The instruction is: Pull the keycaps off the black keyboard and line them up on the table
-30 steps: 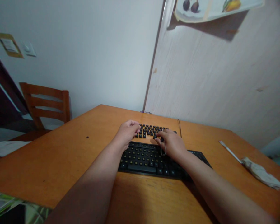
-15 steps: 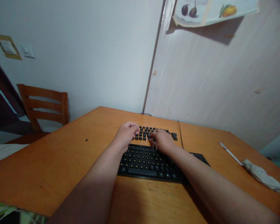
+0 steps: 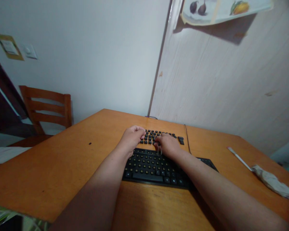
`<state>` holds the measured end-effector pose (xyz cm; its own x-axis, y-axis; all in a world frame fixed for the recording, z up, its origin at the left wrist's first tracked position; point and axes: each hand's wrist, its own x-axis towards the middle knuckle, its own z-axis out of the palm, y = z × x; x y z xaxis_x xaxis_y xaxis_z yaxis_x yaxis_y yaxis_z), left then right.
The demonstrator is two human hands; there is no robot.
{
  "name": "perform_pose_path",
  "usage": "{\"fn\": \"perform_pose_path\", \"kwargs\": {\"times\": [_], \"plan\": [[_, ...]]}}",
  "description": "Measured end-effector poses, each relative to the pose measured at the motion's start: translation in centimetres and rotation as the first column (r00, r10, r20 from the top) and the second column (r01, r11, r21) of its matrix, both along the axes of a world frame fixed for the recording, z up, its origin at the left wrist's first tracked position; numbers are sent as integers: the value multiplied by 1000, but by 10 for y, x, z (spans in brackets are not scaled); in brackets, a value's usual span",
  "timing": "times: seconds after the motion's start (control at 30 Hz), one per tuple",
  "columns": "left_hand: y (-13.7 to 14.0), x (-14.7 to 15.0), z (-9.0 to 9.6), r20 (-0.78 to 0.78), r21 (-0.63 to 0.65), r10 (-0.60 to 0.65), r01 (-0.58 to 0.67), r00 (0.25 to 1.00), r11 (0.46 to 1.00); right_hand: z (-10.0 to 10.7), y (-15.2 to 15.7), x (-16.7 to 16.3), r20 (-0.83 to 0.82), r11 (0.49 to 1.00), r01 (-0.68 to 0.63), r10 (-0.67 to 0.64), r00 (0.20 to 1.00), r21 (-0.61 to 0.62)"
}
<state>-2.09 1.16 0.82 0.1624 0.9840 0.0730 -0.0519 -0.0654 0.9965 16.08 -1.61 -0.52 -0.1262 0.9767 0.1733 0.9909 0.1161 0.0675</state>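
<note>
A black keyboard [image 3: 148, 177] lies on the wooden table, most of its visible key positions bare of caps; the space bar and a few bottom keys are in place. Behind it, loose black keycaps [image 3: 149, 138] are laid out in rows. My left hand [image 3: 133, 136] is closed at the left end of these rows, thumb against curled fingers; what it holds, if anything, is hidden. Over the right part of the rows, my right hand [image 3: 168, 145] is closed around a wire keycap puller [image 3: 160, 150], whose thin loops stick out below the fingers. The fingertips are partly hidden.
A small dark piece [image 3: 90, 143] lies on the table [image 3: 69, 173] to the left. A cable [image 3: 187, 138] runs behind the keyboard. At the right are a thin white brush-like stick [image 3: 239, 158] and a crumpled cloth [image 3: 272, 183]. A wooden chair [image 3: 48, 109] stands at the left.
The whole view has shifted slightly. Both hands keep nearly the same place and grip, the left perhaps a touch closer to the keycaps.
</note>
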Motion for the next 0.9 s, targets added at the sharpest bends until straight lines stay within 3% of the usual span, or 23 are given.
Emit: {"fn": "perform_pose_path", "kwargs": {"times": [0.53, 0.73, 0.9], "plan": [[2, -1, -4, 16, 18, -29, 29, 999, 999, 3, -3, 2, -28, 1000, 16, -16, 999, 3], [3, 0, -6, -29, 62, -34, 36, 999, 997, 11, -11, 22, -254, 999, 9, 1, 967, 40], [-1, 1, -5, -128, 87, -47, 59, 991, 994, 13, -23, 37, -569, 992, -22, 90, 818, 126]]}}
